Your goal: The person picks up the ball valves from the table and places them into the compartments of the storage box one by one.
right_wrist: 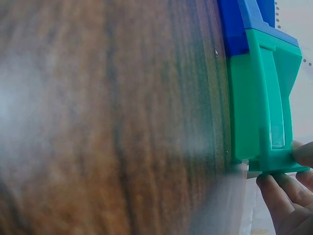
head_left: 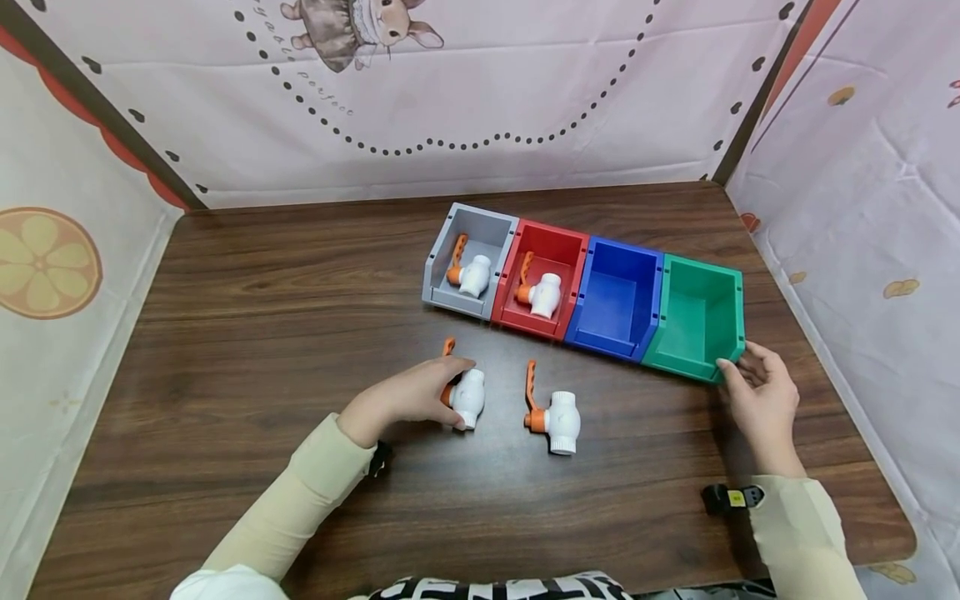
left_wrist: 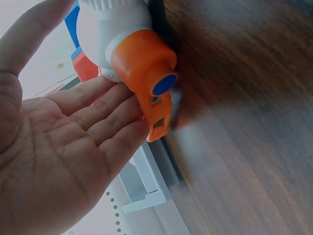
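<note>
My left hand (head_left: 416,394) spans a white ball valve (head_left: 469,397) on the table, thumb at its near end and fingers at the far end. In the left wrist view, the orange handle (left_wrist: 159,115) of that valve runs past my fingertips. A second ball valve (head_left: 562,422) lies to its right, its orange handle pointing away from me. At the right, my right hand (head_left: 767,406) pinches the near right corner of the green bin (head_left: 693,368). In the right wrist view, its thumb is at the bin's front edge (right_wrist: 276,159) and the fingers are against the outer side.
A grey bin (head_left: 438,267), a red bin (head_left: 551,233) and a blue bin (head_left: 611,343) join the green one in a slanted row. One ball valve (head_left: 474,277) lies in the grey bin, another valve (head_left: 544,295) in the red. Printed cloth (head_left: 480,100) hangs behind the table.
</note>
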Demonstrator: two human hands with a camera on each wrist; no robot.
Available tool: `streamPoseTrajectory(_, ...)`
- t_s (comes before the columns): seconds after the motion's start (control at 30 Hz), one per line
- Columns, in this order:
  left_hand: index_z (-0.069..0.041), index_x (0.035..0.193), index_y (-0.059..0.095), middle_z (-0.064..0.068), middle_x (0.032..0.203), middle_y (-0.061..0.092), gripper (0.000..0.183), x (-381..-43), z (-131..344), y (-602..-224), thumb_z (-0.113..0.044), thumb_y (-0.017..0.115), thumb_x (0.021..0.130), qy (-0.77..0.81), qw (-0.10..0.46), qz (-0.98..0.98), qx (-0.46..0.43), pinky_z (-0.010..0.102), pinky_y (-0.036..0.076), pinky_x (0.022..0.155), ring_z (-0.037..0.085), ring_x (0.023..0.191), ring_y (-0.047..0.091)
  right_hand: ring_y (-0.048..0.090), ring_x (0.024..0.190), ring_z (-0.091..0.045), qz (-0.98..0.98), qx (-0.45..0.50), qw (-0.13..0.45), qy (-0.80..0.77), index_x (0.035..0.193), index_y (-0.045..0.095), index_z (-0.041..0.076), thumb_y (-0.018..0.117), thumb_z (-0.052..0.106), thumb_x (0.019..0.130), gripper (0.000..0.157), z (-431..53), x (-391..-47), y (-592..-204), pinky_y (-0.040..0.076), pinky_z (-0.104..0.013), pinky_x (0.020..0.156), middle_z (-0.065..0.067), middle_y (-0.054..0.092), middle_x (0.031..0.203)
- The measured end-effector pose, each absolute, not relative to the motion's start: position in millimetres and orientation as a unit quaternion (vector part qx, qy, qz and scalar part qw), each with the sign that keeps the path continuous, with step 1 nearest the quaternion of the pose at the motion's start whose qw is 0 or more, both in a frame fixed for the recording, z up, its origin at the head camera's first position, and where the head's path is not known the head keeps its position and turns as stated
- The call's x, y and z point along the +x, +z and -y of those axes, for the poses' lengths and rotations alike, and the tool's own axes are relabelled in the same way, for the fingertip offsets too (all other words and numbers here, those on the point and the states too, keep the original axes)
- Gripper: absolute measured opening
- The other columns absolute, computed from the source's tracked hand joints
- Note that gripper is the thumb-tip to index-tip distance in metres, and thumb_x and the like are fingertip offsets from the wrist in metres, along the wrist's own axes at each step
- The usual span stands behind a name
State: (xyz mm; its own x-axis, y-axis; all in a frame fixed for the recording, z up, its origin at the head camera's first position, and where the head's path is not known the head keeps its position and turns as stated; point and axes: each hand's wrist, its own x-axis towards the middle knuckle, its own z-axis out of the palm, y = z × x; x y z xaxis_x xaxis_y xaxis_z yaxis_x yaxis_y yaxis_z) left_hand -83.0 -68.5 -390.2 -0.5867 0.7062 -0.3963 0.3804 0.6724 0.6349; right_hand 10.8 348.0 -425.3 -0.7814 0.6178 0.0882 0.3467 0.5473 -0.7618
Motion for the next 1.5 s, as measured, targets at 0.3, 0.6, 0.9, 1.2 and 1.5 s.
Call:
streamPoseTrajectory(0.3, 0.005, 0.140, 0.038, 0.019, 0.142, 0.045, 0.083, -81, 71, -394, -0.025, 0.082, 0.075, 0.258, 0.303, -0.858, 0.324, 0.044, 0.035, 0.109, 0.031, 0.133, 0.041, 0.046, 0.074, 0.020, 0.858, -0.287, 0.173, 0.390, 0.131, 0.052, 0.002, 0.062, 0.013, 0.092, 0.043, -348, 9, -424, 0.040, 0.000, 0.062, -0.019, 0.062, 0.121)
streamPoseTrajectory(0.6, 0.005, 0.139, 0.040, 0.019, 0.139, 0.048, 0.085, -80, 70, -397, -0.025, 0.084, 0.073, 0.238, 0.282, -0.869, 0.329, 0.043, 0.038, 0.106, 0.031, 0.130, 0.044, 0.046, 0.074, 0.020, 0.854, -0.291, 0.180, 0.391, 0.130, 0.052, 0.001, 0.061, 0.014, 0.092, 0.041, -344, 12, -425, 0.040, 0.000, 0.060, -0.015, 0.064, 0.118)
streamPoseTrajectory(0.9, 0.006, 0.138, 0.042, 0.020, 0.138, 0.048, 0.086, -79, 68, -396, -0.027, 0.085, 0.071, 0.227, 0.268, -0.873, 0.337, 0.044, 0.038, 0.105, 0.032, 0.129, 0.045, 0.051, 0.075, 0.016, 0.834, -0.297, 0.188, 0.425, 0.128, 0.054, 0.002, 0.062, 0.015, 0.092, 0.040, -344, 13, -425, 0.043, -0.003, 0.057, 0.023, 0.057, 0.096)
streamPoseTrajectory(1.2, 0.002, 0.139, 0.042, 0.017, 0.139, 0.049, 0.085, -78, 67, -400, -0.031, 0.083, 0.073, 0.206, 0.256, -0.876, 0.352, 0.043, 0.039, 0.105, 0.029, 0.130, 0.046, 0.051, 0.074, 0.017, 0.838, -0.280, 0.197, 0.426, 0.127, 0.055, 0.000, 0.063, 0.013, 0.091, 0.039, -345, 9, -425, 0.042, -0.002, 0.058, 0.032, 0.051, 0.087)
streamPoseTrajectory(1.5, 0.001, 0.138, 0.044, 0.016, 0.137, 0.052, 0.085, -76, 63, -399, -0.035, 0.083, 0.071, 0.186, 0.237, -0.881, 0.363, 0.043, 0.043, 0.101, 0.029, 0.126, 0.050, 0.051, 0.075, 0.016, 0.831, -0.302, 0.173, 0.434, 0.129, 0.053, 0.002, 0.062, 0.016, 0.092, 0.040, -346, 10, -426, 0.044, -0.003, 0.057, 0.029, 0.052, 0.090)
